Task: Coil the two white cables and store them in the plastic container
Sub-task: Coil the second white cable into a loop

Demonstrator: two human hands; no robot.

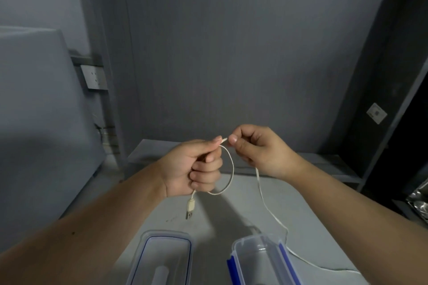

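My left hand [196, 166] is closed around a white cable [231, 169], raised above the table. The cable's USB plug [190, 208] hangs below that fist. One loop of the cable curves from my left fingertips down and back to the fist. My right hand [257, 148] pinches the same cable right beside my left thumb. From the right hand the rest of the cable trails down to the table and off to the right. A clear plastic container [259, 259] with blue clips stands at the bottom edge. A second white cable is not visible.
A clear lid with a blue seal [164, 257] lies left of the container on the light grey table [301, 203]. A grey wall panel rises behind the table, a dark cabinet [393, 76] stands at the right, and a wall socket [93, 76] sits at the left.
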